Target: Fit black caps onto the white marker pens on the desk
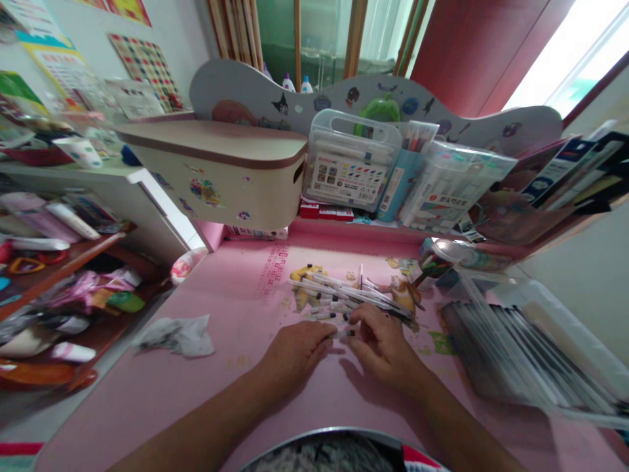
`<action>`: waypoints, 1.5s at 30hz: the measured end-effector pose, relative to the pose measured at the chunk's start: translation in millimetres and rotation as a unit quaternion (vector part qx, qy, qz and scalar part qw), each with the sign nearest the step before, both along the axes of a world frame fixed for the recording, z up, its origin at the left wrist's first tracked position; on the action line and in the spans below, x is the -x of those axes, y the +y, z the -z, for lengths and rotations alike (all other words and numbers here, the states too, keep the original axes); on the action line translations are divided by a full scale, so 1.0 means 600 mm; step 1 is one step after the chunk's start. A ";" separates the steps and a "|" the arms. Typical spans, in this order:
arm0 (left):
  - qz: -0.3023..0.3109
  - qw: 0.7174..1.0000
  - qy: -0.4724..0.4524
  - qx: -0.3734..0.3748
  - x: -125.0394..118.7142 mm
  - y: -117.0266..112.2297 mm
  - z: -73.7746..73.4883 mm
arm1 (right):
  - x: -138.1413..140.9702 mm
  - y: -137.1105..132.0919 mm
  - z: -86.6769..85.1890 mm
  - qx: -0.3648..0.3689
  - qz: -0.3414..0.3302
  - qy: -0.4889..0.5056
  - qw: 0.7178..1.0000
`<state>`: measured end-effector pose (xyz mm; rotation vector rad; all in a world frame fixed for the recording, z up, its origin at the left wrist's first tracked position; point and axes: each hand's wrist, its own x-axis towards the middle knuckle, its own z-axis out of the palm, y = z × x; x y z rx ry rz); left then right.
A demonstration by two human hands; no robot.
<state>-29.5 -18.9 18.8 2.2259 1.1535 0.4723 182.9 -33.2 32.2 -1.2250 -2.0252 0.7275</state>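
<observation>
Both my hands rest on a pink desk mat (pixel 236 367), close together. My left hand (pixel 297 351) and my right hand (pixel 381 344) pinch the two ends of one white marker with a black cap (pixel 344 334). Just beyond my fingers lies a loose pile of several white markers (pixel 351 295). To the right an open clear plastic case (pixel 521 354) holds a row of several more markers.
A crumpled tissue (pixel 177 334) lies at the left of the mat. At the back stand a cream storage box (pixel 221 174), boxed marker sets (pixel 351 164) and a tin (pixel 437 255). Cluttered shelves (pixel 59 262) fill the left side.
</observation>
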 end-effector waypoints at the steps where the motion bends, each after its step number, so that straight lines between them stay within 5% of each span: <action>1: -0.005 1.000 -0.001 0.001 0.000 0.000 -0.001 | -0.001 0.000 0.000 -0.010 -0.006 0.006 1.000; 36: 0.019 1.000 0.000 0.008 -0.001 -0.007 0.000 | -0.002 0.001 0.010 0.045 -0.016 0.000 0.999; 45: -0.150 0.985 -0.023 -0.078 0.012 0.029 0.006 | 0.003 0.005 0.012 0.016 0.059 -0.008 0.998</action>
